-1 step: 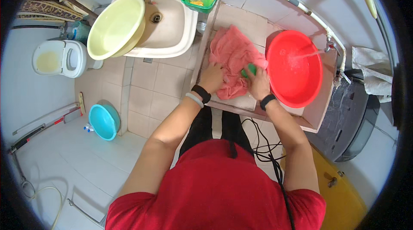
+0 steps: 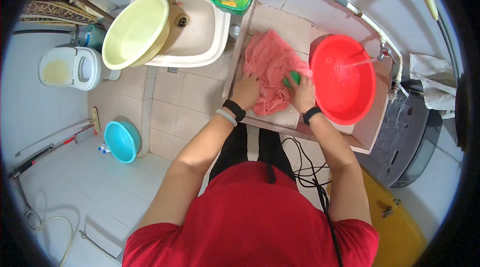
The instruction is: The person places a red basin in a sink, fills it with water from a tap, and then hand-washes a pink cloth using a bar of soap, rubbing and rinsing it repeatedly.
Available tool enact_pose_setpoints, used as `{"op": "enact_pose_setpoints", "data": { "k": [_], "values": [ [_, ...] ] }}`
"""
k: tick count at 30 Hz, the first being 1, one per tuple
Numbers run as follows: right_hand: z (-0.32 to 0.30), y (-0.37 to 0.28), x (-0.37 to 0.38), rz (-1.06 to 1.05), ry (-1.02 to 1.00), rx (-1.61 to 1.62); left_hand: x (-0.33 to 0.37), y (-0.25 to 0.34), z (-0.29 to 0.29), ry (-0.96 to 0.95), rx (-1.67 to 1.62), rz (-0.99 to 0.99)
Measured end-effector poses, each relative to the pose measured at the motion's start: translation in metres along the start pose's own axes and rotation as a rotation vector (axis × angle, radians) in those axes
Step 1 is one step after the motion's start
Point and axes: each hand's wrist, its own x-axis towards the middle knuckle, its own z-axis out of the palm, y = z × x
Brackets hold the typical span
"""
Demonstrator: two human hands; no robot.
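Note:
A crumpled wet-looking pink towel (image 2: 272, 62) is spread over the tiled floor of a raised washing trough. At its left edge, my left hand (image 2: 246, 92) grips the cloth, fingertips partly hidden in the folds. My right hand (image 2: 303, 96) is closed round a green bar of soap (image 2: 293, 78) and presses it against the towel's right side. Just right of that hand stands a red basin (image 2: 342, 79), touched by the towel's corner or very near it. Water runs into the basin from a wall tap (image 2: 384, 53).
Left of the trough, a pale yellow basin (image 2: 131, 29) leans over the white sink (image 2: 197, 47). A green box (image 2: 245, 7) of yellow and green bars sits on the sink's corner. A blue basin (image 2: 121, 141) lies lower left; black cables (image 2: 305, 167) hang by my legs.
My right hand has slid slightly up and to the right over the towel with the green soap. My left hand stays in place.

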Motion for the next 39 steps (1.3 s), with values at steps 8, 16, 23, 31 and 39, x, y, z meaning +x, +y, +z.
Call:
{"op": "enact_pose_setpoints", "data": {
  "k": [8, 16, 23, 31, 39],
  "values": [
    [0.007, -0.035, -0.013, -0.196, 0.0, -0.05, -0.033, -0.004, -0.025, 0.07, 0.073, 0.001],
    [-0.019, -0.019, -0.016, 0.068, -0.117, -0.218, -0.038, -0.016, -0.035, 0.149, -0.043, -0.003],
    [-0.009, -0.056, 0.024, -0.288, 0.236, 0.169, -0.045, 0.003, -0.053, 0.126, -0.197, 0.02],
    [0.034, -0.077, 0.069, -0.343, 0.124, -0.048, -0.048, -0.002, -0.057, -0.18, 0.056, 0.092],
    [0.011, 0.002, 0.12, 0.137, -0.016, -0.145, -0.045, -0.008, -0.044, -0.259, 0.075, 0.111]
  ]
}}
